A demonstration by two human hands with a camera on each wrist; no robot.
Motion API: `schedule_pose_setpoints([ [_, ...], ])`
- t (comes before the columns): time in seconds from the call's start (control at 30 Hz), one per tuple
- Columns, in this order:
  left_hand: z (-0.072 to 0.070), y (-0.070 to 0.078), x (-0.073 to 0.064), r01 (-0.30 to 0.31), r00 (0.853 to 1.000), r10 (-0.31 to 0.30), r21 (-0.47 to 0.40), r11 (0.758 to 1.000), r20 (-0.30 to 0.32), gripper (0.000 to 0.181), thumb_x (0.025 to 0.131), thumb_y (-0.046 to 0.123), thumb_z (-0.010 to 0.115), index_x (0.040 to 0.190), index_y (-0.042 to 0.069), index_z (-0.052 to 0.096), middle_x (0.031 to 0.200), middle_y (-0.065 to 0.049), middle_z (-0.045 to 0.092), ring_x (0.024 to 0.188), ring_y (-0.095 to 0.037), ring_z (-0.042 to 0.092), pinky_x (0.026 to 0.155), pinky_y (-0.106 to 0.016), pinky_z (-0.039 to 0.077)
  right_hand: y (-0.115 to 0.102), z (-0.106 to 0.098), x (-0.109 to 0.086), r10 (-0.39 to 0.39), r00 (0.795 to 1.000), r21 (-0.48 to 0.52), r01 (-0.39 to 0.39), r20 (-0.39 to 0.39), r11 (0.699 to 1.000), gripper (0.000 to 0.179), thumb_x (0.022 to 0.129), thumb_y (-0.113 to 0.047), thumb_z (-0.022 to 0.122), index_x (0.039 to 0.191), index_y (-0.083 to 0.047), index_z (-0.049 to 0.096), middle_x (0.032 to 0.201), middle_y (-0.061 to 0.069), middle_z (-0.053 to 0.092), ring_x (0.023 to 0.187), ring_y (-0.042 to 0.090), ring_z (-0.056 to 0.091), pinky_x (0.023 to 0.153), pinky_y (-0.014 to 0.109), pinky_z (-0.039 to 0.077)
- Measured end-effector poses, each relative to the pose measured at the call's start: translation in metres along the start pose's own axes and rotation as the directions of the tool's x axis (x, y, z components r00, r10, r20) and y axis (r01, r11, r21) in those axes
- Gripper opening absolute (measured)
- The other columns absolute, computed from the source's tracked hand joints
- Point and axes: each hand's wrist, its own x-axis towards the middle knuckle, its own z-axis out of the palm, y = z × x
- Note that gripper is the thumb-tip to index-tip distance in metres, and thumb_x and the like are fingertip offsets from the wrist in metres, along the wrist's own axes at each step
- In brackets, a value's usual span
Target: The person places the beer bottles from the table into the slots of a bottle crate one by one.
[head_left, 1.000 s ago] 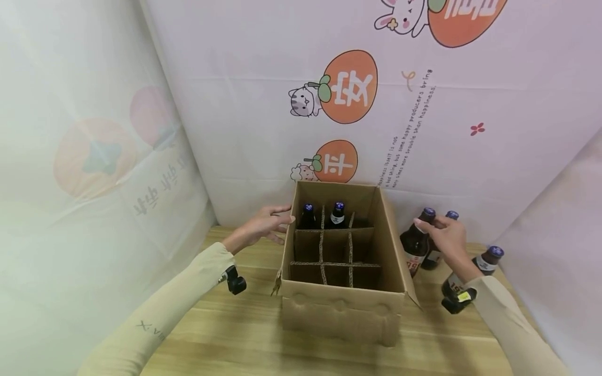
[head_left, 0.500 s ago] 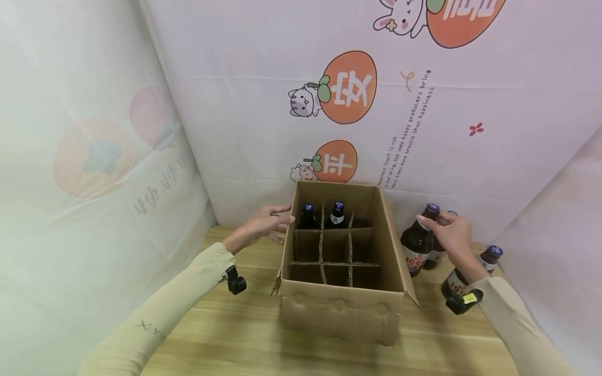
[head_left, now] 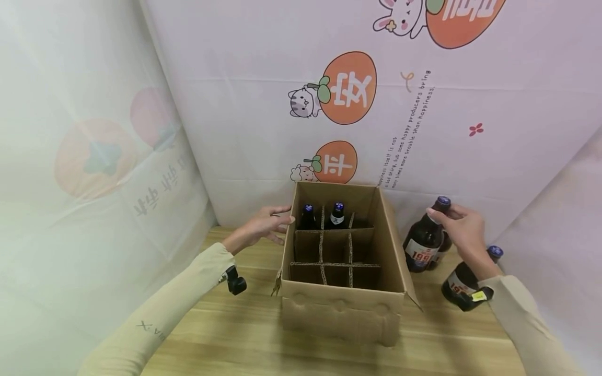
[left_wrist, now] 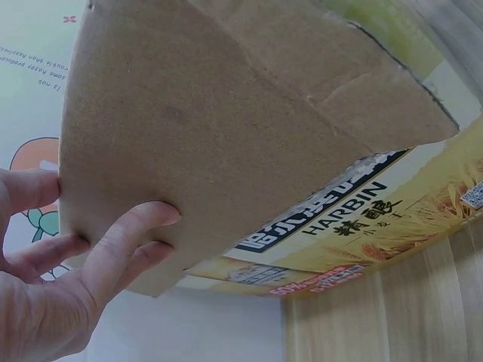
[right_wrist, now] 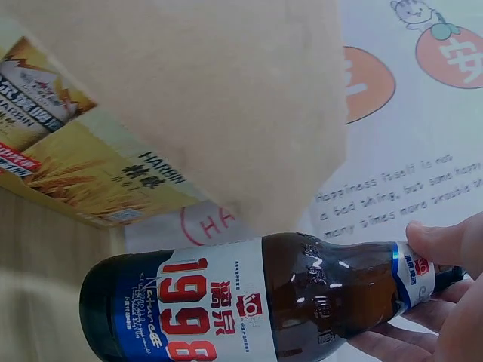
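An uncovered cardboard box [head_left: 340, 313] with dividers stands mid-table. Two dark beer bottles with blue caps, a left one [head_left: 308, 215] and a right one [head_left: 337, 214], sit in its back row. My left hand [head_left: 261, 227] holds the box's left edge, its fingertips against the flap [left_wrist: 226, 113] in the left wrist view. At the right, my right hand [head_left: 463, 230] grips the neck of a brown beer bottle [right_wrist: 302, 294] with a "1998" label. Behind that bottle stands another beer bottle [head_left: 442, 253], partly hidden. A further beer bottle [head_left: 456, 284] is under my right wrist.
The wooden table [head_left: 226, 329] meets a printed white cloth [head_left: 263, 130] behind the box. White cloth also hangs at the left and right. The box's right flap [head_left: 400, 250] sticks out between the box and the held bottle.
My right hand has moved up and to the right, away from the box, with the gripped beer bottle following. My left hand and the box have stayed in place.
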Motion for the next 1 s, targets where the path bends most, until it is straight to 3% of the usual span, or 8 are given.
schedule_pose_setpoints([
  [0.07, 0.000, 0.000, 0.000, 0.002, 1.000, -0.002, -0.001, 1.000, 0.000, 0.068, 0.105, 0.017, 0.060, 0.164, 0.003, 0.029, 0.157, -0.031, 0.044, 0.136, -0.054, 0.052, 0.086, -0.046, 0.068, -0.005, -0.003, 0.001, 0.013, 1.000, 0.000, -0.013, 0.001, 1.000, 0.063, 0.093, -0.044, 0.080, 0.133, 0.002, 0.066, 0.074, -0.044, 0.061, 0.076, -0.016, 0.060, 0.078, 0.010, 0.055],
  [0.17, 0.000, 0.001, 0.000, 0.003, 1.000, -0.003, 0.003, 1.000, -0.001, 0.068, 0.106, 0.017, 0.060, 0.164, 0.003, 0.028, 0.157, -0.031, 0.044, 0.136, -0.054, 0.052, 0.086, -0.046, 0.068, -0.013, -0.008, 0.001, 0.031, 1.000, -0.006, -0.031, 0.003, 1.000, 0.068, 0.092, -0.048, 0.080, 0.138, 0.000, 0.064, 0.086, -0.038, 0.067, 0.081, -0.019, 0.057, 0.103, 0.030, 0.056],
  [0.23, 0.000, 0.001, 0.000, 0.003, 1.000, -0.003, 0.002, 1.000, -0.003, 0.068, 0.105, 0.017, 0.060, 0.164, 0.003, 0.028, 0.157, -0.030, 0.044, 0.136, -0.054, 0.052, 0.086, -0.046, 0.068, -0.018, -0.012, 0.001, 0.031, 0.999, -0.019, -0.031, 0.004, 0.999, 0.070, 0.092, -0.050, 0.079, 0.139, -0.001, 0.064, 0.091, -0.036, 0.068, 0.084, -0.018, 0.055, 0.106, 0.035, 0.053],
  [0.4, -0.001, -0.001, 0.000, 0.006, 1.000, -0.006, -0.004, 1.000, -0.006, 0.068, 0.105, 0.017, 0.060, 0.164, 0.004, 0.029, 0.157, -0.030, 0.045, 0.136, -0.054, 0.052, 0.085, -0.045, 0.068, -0.031, -0.020, 0.001, 0.009, 1.000, -0.006, -0.009, -0.013, 1.000, 0.069, 0.092, -0.048, 0.080, 0.138, 0.001, 0.065, 0.081, -0.043, 0.063, 0.084, -0.016, 0.058, 0.084, 0.015, 0.047],
  [0.57, -0.001, -0.001, -0.001, 0.010, 1.000, -0.010, -0.003, 1.000, -0.010, 0.067, 0.106, 0.017, 0.060, 0.164, 0.005, 0.030, 0.157, -0.029, 0.045, 0.137, -0.053, 0.052, 0.084, -0.044, 0.068, -0.044, -0.029, 0.002, -0.012, 1.000, 0.110, 0.013, -0.015, 0.994, 0.039, 0.091, -0.034, 0.084, 0.123, -0.014, 0.074, 0.077, -0.037, 0.068, 0.076, -0.011, 0.065, 0.069, 0.006, 0.050],
  [0.67, -0.001, 0.000, 0.000, 0.011, 1.000, -0.011, 0.006, 1.000, -0.010, 0.068, 0.106, 0.018, 0.061, 0.164, 0.006, 0.030, 0.157, -0.029, 0.045, 0.137, -0.053, 0.052, 0.084, -0.044, 0.068, -0.053, -0.035, 0.005, -0.012, 1.000, 0.165, 0.011, 0.002, 0.986, 0.026, 0.091, -0.030, 0.085, 0.114, -0.024, 0.075, 0.078, -0.035, 0.070, 0.074, -0.010, 0.068, 0.070, 0.003, 0.053],
  [0.87, -0.002, 0.000, 0.003, 0.012, 1.000, -0.012, 0.014, 1.000, -0.007, 0.069, 0.105, 0.019, 0.062, 0.164, 0.006, 0.029, 0.158, -0.028, 0.044, 0.137, -0.053, 0.052, 0.085, -0.044, 0.068, -0.068, -0.039, 0.007, -0.018, 1.000, 0.121, 0.016, 0.010, 0.993, 0.059, 0.090, -0.037, 0.084, 0.138, -0.009, 0.064, 0.079, -0.040, 0.067, 0.081, -0.014, 0.065, 0.071, 0.004, 0.056],
  [1.0, -0.002, -0.001, 0.004, 0.018, 1.000, -0.018, 0.012, 1.000, -0.006, 0.069, 0.105, 0.018, 0.062, 0.164, 0.005, 0.029, 0.158, -0.027, 0.044, 0.137, -0.053, 0.052, 0.085, -0.044, 0.068, -0.075, -0.040, 0.006, -0.028, 1.000, 0.095, 0.027, 0.008, 0.995, 0.072, 0.089, -0.040, 0.085, 0.142, 0.000, 0.057, 0.079, -0.042, 0.066, 0.083, -0.015, 0.064, 0.071, 0.004, 0.055],
])
